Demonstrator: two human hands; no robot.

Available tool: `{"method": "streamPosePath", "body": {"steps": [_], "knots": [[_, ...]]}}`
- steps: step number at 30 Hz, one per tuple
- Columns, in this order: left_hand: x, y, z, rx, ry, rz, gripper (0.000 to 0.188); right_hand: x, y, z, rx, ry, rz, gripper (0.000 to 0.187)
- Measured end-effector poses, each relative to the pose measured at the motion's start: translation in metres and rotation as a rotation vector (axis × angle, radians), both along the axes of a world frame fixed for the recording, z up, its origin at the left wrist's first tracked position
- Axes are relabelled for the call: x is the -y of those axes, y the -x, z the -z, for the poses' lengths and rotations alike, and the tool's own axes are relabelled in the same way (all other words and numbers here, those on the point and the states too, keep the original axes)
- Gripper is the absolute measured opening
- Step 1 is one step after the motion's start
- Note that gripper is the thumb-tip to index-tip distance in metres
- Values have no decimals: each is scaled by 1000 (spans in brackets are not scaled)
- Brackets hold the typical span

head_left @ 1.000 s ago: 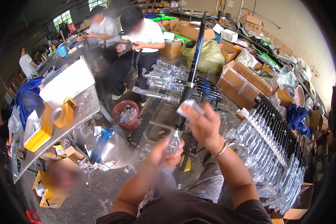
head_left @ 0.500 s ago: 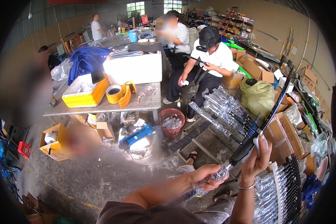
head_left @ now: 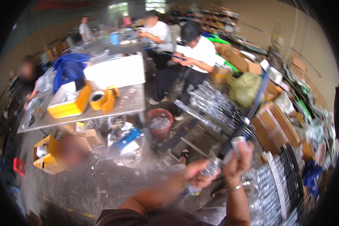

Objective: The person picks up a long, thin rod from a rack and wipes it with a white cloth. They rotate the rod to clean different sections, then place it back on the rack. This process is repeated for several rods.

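Note:
A long, dark, rod-like piece [head_left: 238, 132] slants up and away to the right in front of me; its exact kind I cannot make out. Clear plastic [head_left: 212, 167] wraps its near end, and my left hand [head_left: 197, 175] is closed around that end. Higher up, my right hand [head_left: 240, 162] pinches a white wad [head_left: 236, 145], cloth or paper, against the piece. Motion blurs both hands somewhat. Beyond them lies a pile of similar plastic-wrapped rods [head_left: 211, 101]. More wrapped pieces [head_left: 260, 192] stand in a row beside my right forearm.
A red basket [head_left: 159, 130] of scraps stands by the table [head_left: 133, 103], which holds a yellow-sided foam box [head_left: 69, 105] and tape rolls [head_left: 98, 100]. Cardboard boxes [head_left: 275, 128] crowd the right. A co-worker in a white shirt [head_left: 201, 54] sits ahead, handling a dark rod.
The whole view has shifted, with the surroundings sliding left. My right hand with the white wad sits a little nearer my left hand along the piece. The seated co-worker's hands have come together.

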State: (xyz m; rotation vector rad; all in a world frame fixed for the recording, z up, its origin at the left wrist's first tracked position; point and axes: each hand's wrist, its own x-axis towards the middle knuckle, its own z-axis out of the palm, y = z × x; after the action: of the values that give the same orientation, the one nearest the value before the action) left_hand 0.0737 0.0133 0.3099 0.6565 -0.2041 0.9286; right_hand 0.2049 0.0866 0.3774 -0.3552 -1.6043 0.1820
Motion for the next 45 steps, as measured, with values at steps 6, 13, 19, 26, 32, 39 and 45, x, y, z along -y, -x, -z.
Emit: {"method": "streamPosePath", "body": {"steps": [6,13,19,26,32,39,45], "knots": [[2,23,-12,-105,144,-148,53,6,0,-14,-36,495,-159,34],[-5,20,-5,-440,50,-400,52,-19,-8,-65,-135,1245,-613,31],[-7,14,-7,-590,31,-599,50,7,0,-19,56,1078,-293,28],[-7,17,-10,-690,-30,-690,47,6,-21,-26,206,752,-22,31],[0,4,-26,-598,191,-605,47,0,-11,-13,489,132,254,53],[7,2,-26,-935,55,-862,33,-19,-25,-42,666,-231,418,41],[6,-1,-22,-1142,-45,-1073,19,5,-18,-14,714,-221,281,42]]}}
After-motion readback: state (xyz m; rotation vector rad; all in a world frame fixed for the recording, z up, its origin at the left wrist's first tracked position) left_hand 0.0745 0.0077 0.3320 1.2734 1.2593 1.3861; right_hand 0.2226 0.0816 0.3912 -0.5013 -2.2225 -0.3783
